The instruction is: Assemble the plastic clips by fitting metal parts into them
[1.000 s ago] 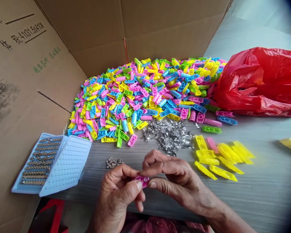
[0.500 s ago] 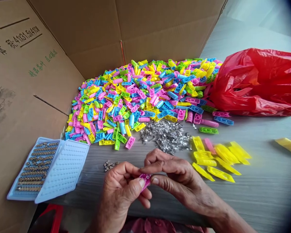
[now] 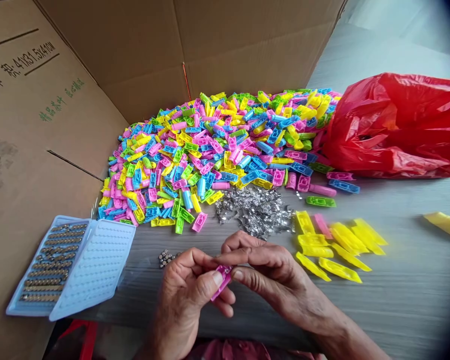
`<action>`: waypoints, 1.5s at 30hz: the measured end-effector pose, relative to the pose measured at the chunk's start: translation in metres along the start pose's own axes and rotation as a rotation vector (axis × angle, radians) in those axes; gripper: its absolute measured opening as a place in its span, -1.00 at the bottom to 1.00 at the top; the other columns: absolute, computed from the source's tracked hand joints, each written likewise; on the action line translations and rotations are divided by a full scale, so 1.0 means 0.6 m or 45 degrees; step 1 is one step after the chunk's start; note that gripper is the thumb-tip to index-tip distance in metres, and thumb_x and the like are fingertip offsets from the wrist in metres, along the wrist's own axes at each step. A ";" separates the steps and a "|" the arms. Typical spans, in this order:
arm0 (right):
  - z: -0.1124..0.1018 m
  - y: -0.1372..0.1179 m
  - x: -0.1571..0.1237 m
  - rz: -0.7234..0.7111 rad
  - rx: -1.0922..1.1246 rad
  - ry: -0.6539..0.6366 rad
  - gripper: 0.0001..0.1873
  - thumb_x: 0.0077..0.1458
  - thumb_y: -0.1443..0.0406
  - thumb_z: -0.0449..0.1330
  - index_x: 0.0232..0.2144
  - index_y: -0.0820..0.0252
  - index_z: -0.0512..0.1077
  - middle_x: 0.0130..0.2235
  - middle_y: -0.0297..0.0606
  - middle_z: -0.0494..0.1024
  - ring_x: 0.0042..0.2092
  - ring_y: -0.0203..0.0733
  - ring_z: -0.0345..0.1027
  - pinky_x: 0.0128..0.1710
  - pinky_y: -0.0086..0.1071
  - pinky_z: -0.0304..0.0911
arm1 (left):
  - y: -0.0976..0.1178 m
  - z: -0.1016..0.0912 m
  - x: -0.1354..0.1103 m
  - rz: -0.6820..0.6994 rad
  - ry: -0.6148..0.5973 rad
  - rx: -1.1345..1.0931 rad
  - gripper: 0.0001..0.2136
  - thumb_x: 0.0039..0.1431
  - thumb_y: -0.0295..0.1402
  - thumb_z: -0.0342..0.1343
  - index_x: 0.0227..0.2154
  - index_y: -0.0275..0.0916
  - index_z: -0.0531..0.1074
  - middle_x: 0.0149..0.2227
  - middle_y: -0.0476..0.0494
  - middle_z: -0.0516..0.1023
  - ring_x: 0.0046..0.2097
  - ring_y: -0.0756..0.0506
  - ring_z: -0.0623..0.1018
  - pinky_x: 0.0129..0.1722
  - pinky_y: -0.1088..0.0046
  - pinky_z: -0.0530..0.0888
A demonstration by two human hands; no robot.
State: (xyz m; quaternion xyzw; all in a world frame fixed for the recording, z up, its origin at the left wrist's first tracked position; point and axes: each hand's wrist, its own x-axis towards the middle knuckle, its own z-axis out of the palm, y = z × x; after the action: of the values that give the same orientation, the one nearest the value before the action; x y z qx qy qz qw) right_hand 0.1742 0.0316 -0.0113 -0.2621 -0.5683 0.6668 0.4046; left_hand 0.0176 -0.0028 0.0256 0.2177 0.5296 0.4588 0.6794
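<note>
My left hand (image 3: 189,295) pinches a small pink plastic piece (image 3: 222,275) between thumb and fingers near the table's front edge. My right hand (image 3: 270,275) meets it from the right, its thumb and forefinger closed on the same piece. Just beyond the hands lies a heap of small shiny metal parts (image 3: 257,210). A little cluster of tiny button cells (image 3: 165,258) sits left of my left hand. Behind them spreads a big pile of pink, blue, green and yellow plastic pieces (image 3: 210,150).
A light blue blister tray (image 3: 71,265) of button cells lies open at the left. Several yellow pieces (image 3: 337,250) lie to the right of my hands. A red plastic bag (image 3: 397,125) sits at the back right. Cardboard walls (image 3: 41,125) close the left and back.
Both hands stay together on the pink piece, which has tilted slightly. The view has shifted a little to the right.
</note>
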 end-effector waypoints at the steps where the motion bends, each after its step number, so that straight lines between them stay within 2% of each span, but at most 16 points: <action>1: 0.000 0.000 0.000 -0.002 0.005 0.008 -0.75 0.20 0.27 0.15 -0.09 -0.05 0.52 -0.28 -0.28 0.44 -0.20 -0.23 0.31 -0.18 -0.32 0.25 | 0.000 0.001 0.001 -0.007 0.001 0.000 -0.88 -0.12 -0.41 0.33 -0.55 -0.31 0.49 -0.60 -0.01 0.56 -0.58 0.01 0.52 -0.64 0.57 0.47; 9: 0.003 0.003 -0.001 -0.035 -0.012 0.047 -0.74 0.18 0.28 0.18 -0.08 -0.06 0.50 -0.28 -0.30 0.48 -0.21 -0.25 0.34 -0.19 -0.34 0.27 | -0.012 0.000 0.004 0.091 0.064 0.053 -0.86 -0.13 -0.40 0.34 -0.58 -0.30 0.48 -0.67 0.00 0.55 -0.65 0.04 0.48 -0.66 0.58 0.45; 13: 0.002 0.001 0.000 -0.032 -0.079 0.017 -0.74 0.15 0.25 0.21 -0.09 -0.05 0.51 -0.27 -0.29 0.46 -0.20 -0.23 0.34 -0.19 -0.33 0.27 | -0.015 0.002 0.007 0.096 0.106 0.008 -0.80 -0.21 -0.37 0.39 -0.63 -0.30 0.45 -0.69 0.02 0.52 -0.66 0.04 0.46 -0.70 0.58 0.43; 15: 0.002 -0.001 0.000 -0.021 -0.105 0.014 -0.74 0.15 0.27 0.22 -0.10 -0.05 0.51 -0.29 -0.31 0.45 -0.20 -0.24 0.33 -0.19 -0.34 0.26 | -0.013 0.003 0.006 0.088 0.078 0.004 -0.79 -0.22 -0.36 0.39 -0.63 -0.30 0.45 -0.67 0.03 0.51 -0.65 0.04 0.45 -0.70 0.59 0.42; 19: 0.002 -0.002 -0.001 -0.027 -0.060 0.060 -0.77 0.13 0.30 0.24 -0.15 -0.08 0.54 -0.29 -0.34 0.45 -0.22 -0.27 0.33 -0.18 -0.37 0.25 | -0.007 -0.002 -0.003 0.076 -0.032 0.063 -0.84 -0.06 -0.32 0.32 -0.50 -0.30 0.51 -0.60 -0.03 0.54 -0.58 0.03 0.48 -0.60 0.56 0.45; 22: 0.004 -0.002 -0.002 -0.040 0.038 0.155 -0.81 0.08 0.29 0.28 -0.21 -0.09 0.55 -0.28 -0.36 0.47 -0.22 -0.29 0.35 -0.18 -0.40 0.28 | -0.008 -0.010 -0.010 0.138 -0.104 0.003 -0.76 -0.09 -0.31 0.35 -0.33 -0.25 0.54 -0.46 -0.07 0.59 -0.48 -0.01 0.52 -0.49 0.49 0.49; 25: 0.010 -0.003 -0.001 -0.068 0.076 0.298 -0.80 0.02 0.28 0.33 -0.25 -0.13 0.56 -0.28 -0.39 0.49 -0.23 -0.31 0.35 -0.17 -0.46 0.30 | -0.017 -0.014 -0.009 0.257 -0.083 -0.118 -0.64 -0.19 -0.39 0.41 -0.23 -0.16 0.54 -0.37 -0.05 0.60 -0.39 -0.02 0.53 -0.38 0.51 0.49; 29: 0.020 -0.004 0.002 -0.103 0.069 0.415 -0.80 -0.03 0.26 0.36 -0.29 -0.15 0.57 -0.33 -0.41 0.50 -0.28 -0.33 0.36 -0.22 -0.50 0.33 | -0.028 -0.009 0.004 0.318 -0.080 -0.238 -0.72 -0.14 -0.38 0.39 -0.27 -0.14 0.59 -0.29 -0.07 0.63 -0.32 0.00 0.53 -0.31 0.56 0.44; 32: 0.027 -0.003 0.003 -0.151 0.016 0.507 -0.81 -0.05 0.26 0.37 -0.30 -0.10 0.56 -0.34 -0.38 0.51 -0.31 -0.31 0.37 -0.28 -0.48 0.36 | -0.031 -0.001 0.013 0.325 -0.119 -0.322 -0.78 -0.14 -0.33 0.39 -0.34 -0.15 0.61 -0.35 -0.06 0.65 -0.33 -0.01 0.54 -0.34 0.56 0.43; 35: 0.028 -0.001 0.001 -0.298 -0.168 0.582 -0.74 -0.04 0.29 0.36 -0.23 -0.08 0.54 -0.32 -0.33 0.51 -0.26 -0.23 0.37 -0.25 -0.38 0.38 | -0.030 0.004 0.017 0.356 -0.113 -0.344 -0.80 -0.12 -0.31 0.38 -0.36 -0.16 0.61 -0.41 -0.05 0.64 -0.38 -0.01 0.53 -0.37 0.54 0.43; 39: 0.026 -0.004 -0.005 -0.416 -0.409 0.495 -0.71 0.06 0.39 0.28 -0.16 -0.06 0.50 -0.23 -0.26 0.43 -0.16 -0.17 0.34 -0.25 -0.33 0.38 | -0.028 0.006 0.016 0.378 -0.116 -0.308 -0.85 -0.05 -0.32 0.34 -0.35 -0.14 0.61 -0.44 -0.04 0.63 -0.41 -0.03 0.53 -0.31 0.46 0.46; 45: 0.024 -0.006 -0.006 -0.444 -0.526 0.376 -0.72 0.11 0.47 0.20 -0.18 0.02 0.47 -0.24 -0.26 0.36 -0.23 -0.22 0.34 -0.32 -0.38 0.36 | -0.025 0.010 0.014 0.421 -0.102 -0.313 -0.86 -0.06 -0.31 0.34 -0.38 -0.12 0.61 -0.42 -0.04 0.65 -0.42 -0.04 0.55 -0.33 0.46 0.50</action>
State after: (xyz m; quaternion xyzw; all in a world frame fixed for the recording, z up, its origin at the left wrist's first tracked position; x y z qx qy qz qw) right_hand 0.1653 0.0207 -0.0050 -0.3316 -0.6632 0.4124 0.5293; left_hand 0.0292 -0.0017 0.0113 0.2352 0.3991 0.6164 0.6367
